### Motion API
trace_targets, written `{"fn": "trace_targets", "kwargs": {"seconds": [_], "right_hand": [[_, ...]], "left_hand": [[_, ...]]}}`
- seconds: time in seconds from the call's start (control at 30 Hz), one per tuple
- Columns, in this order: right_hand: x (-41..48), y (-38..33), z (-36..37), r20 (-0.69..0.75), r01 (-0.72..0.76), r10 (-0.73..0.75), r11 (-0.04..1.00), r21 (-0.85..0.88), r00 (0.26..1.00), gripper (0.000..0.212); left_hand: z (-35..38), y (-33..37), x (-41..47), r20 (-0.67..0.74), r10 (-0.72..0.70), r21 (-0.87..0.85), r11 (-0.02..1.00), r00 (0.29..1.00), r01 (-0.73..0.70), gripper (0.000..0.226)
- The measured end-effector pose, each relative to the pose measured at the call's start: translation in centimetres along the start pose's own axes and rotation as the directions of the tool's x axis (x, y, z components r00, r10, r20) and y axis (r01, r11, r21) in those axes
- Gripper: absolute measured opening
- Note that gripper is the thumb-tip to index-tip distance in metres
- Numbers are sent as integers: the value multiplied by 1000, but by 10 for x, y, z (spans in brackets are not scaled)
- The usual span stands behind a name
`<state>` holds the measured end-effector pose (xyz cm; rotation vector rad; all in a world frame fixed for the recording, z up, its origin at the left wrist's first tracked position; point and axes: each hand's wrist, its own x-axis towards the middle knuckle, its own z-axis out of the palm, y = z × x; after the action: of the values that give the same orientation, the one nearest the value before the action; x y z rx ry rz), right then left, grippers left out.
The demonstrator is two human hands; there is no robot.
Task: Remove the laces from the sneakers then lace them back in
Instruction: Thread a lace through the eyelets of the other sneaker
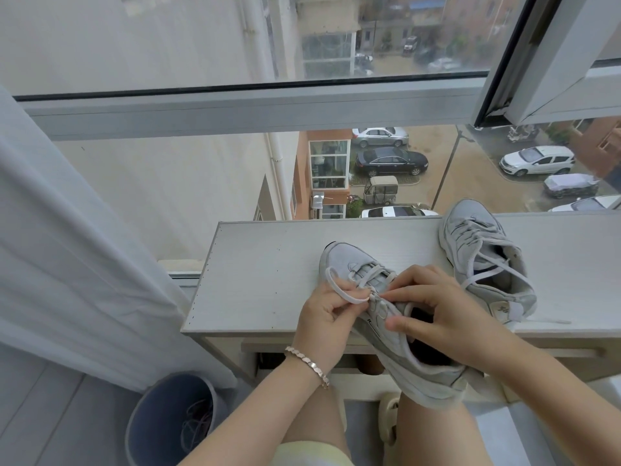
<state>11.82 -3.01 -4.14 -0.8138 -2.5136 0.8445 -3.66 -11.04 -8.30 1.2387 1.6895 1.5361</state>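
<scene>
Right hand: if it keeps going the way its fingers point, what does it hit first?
The lace at the near sneaker's eyelets, where the right hand's fingertips point left; just beyond it, the left hand pinching that lace. Depth unclear.

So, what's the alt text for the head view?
A left hand pinches a loop of pale grey flat lace while the right hand grips the light grey fabric sneaker on a white desk. A second grey sneaker sits beside.

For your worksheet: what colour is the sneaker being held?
Light grey sneaker, with a pale grey lace; seen best in the head view.
</scene>
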Motion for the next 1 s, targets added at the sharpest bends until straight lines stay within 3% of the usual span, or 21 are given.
{"fn": "trace_targets", "kwargs": {"seconds": [0.17, 0.23, 0.3, 0.4, 0.53, 0.63, 0.77, 0.83, 1.0], "right_hand": [[2, -8, 0, -14, -80, 79, 997, -15, 997, 30], [9, -16, -3, -9, -142, 143, 990, 16, 990, 22], [20, -23, -10, 55, -250, 248, 968, 19, 967, 29], [44, -33, -18, 168, -396, 421, 904, -161, 892, 35], [68, -43, -18, 258, -423, 535, 821, -384, 805, 49], [77, -46, -18, 286, -398, 560, 791, -465, 777, 47], [75, -45, -23, 340, -386, 554, 806, -449, 760, 31], [70, -41, -25, 350, -343, 499, 840, -420, 793, 24], [56, -29, -25, 348, -195, 359, 883, -426, 866, 31]], "left_hand": [[4, 17, -7, 112, -225, -246, 937, 968, 247, 26], [4, 21, -9, 152, -234, -250, 931, 960, 267, 22], [5, 19, -12, 183, -212, -176, 954, 960, 244, 45], [7, 18, -12, 166, -246, -76, 962, 955, 261, 51], [9, 19, -11, 115, -260, -122, 954, 959, 274, 45], [11, 19, -12, 92, -264, -134, 952, 960, 275, 43], [16, 19, -15, 84, -219, -63, 973, 972, 224, 46], [17, 18, -15, 73, -205, -39, 977, 976, 208, 48], [19, 20, -14, 72, -178, 18, 984, 981, 177, 48]]}}
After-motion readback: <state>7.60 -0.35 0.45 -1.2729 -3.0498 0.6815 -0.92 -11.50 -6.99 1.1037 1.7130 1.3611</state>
